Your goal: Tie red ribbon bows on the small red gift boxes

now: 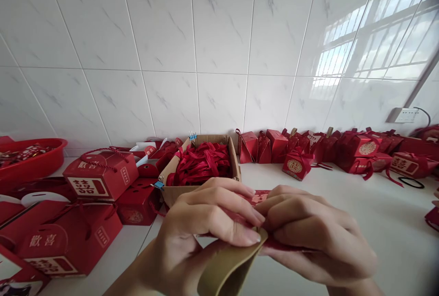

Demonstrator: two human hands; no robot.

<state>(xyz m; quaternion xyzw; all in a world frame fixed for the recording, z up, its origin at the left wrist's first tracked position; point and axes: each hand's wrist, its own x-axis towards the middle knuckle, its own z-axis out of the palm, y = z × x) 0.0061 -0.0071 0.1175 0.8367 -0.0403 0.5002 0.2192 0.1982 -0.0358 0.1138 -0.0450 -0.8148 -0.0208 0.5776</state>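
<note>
My left hand point(202, 223) is closed in the lower middle, its fingers pinching the folded end of an olive-gold strap point(228, 264) that loops down toward me. Close against it, my right hand point(315, 232) has its fingers closed on a red gift box point(260, 197) with a gold-pink print. Most of that box is hidden behind both hands, so its shape and how the strap joins it cannot be made out. The fingertips of both hands meet where strap and red card come together. Just beyond my left hand stands a cardboard box point(197, 191) filled with dark red ribbons point(206, 163).
Red carry boxes with rope handles point(103, 172) are stacked at the left, beside a red plastic basin point(37, 158). Several small red gift boxes point(277, 145) line the tiled wall point(222, 58). One with a bow point(298, 165) stands forward on the white table point(370, 209).
</note>
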